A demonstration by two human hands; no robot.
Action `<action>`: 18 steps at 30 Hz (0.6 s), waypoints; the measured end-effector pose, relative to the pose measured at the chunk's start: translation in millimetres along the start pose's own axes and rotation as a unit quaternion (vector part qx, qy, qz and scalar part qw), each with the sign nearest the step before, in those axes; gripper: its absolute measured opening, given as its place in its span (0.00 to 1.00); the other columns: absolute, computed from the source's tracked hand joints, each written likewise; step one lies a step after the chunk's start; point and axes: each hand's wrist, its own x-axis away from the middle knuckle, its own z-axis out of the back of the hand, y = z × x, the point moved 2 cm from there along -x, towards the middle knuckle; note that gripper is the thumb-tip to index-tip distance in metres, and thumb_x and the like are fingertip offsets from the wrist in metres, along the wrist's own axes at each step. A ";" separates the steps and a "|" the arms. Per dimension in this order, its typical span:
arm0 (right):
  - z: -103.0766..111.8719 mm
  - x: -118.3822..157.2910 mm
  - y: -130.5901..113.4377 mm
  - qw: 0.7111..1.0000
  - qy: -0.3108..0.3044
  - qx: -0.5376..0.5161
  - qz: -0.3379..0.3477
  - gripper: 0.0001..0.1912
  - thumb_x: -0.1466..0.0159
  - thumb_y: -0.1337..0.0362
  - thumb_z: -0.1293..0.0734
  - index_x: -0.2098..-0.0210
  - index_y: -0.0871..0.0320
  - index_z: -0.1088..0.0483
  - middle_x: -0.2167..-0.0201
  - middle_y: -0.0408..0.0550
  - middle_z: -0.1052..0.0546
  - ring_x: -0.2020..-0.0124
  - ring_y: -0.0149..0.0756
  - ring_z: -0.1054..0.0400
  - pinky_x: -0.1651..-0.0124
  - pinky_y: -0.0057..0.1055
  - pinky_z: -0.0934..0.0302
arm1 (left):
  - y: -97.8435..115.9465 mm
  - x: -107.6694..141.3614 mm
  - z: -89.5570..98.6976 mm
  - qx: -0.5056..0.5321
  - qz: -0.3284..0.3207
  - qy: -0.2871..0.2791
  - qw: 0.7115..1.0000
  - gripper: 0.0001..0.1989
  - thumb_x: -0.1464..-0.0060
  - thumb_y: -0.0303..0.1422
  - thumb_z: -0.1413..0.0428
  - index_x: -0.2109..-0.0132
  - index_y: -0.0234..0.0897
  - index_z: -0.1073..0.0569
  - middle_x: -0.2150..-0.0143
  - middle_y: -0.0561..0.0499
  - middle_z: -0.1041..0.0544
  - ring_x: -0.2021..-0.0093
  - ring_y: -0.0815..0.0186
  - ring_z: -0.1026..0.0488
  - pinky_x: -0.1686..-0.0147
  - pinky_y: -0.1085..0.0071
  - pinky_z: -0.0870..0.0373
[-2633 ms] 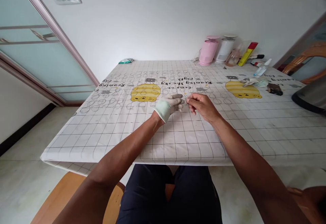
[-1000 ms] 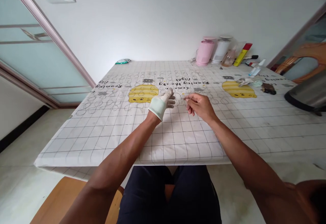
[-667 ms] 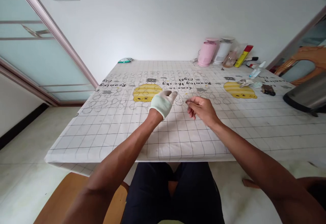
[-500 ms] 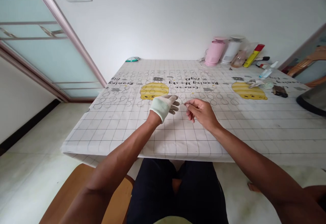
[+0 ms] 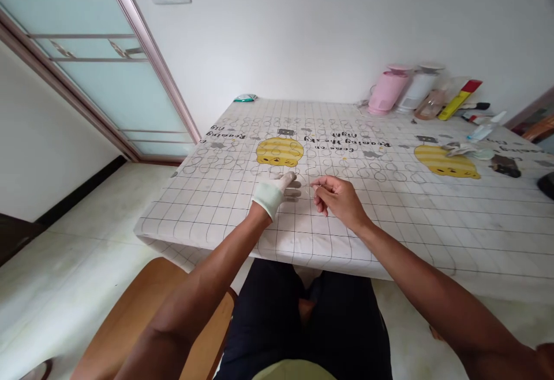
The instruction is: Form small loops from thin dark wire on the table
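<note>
My left hand wears a pale glove with a light green cuff and a greyish finger side. Its fingers are spread apart just above the tablecloth. Facing it, my bare right hand is closed in a pinch of thumb and forefinger. A thin, faint strand shows between the hands at my right fingertips; its kind is too fine to make out. Beyond both hands, several thin grey loops lie in rows over the checked cloth and its yellow bear prints.
At the back right stand a pink cylindrical device, a white one, and a yellow-red box. Nearer lie a clear bottle, a crumpled glove and a dark object. A green-white packet rests at the back left. A wooden chair stands lower left.
The view has turned left, so the table and its objects appear farther right. My gloved fingers have spread wider. Both hands are slightly lower in the picture, and my right hand keeps its pinch.
</note>
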 end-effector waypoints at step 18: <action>-34.2 4.4 21.5 0.992 -0.091 0.084 -0.007 0.22 0.29 0.43 0.31 0.61 0.56 0.23 0.74 0.49 0.21 0.80 0.36 0.28 0.82 0.29 0.37 | 83.6 33.7 148.6 -0.225 -0.028 0.192 0.955 0.07 0.39 0.30 0.35 0.66 0.33 0.19 0.69 0.41 0.17 0.75 0.63 0.23 0.73 0.66 0.26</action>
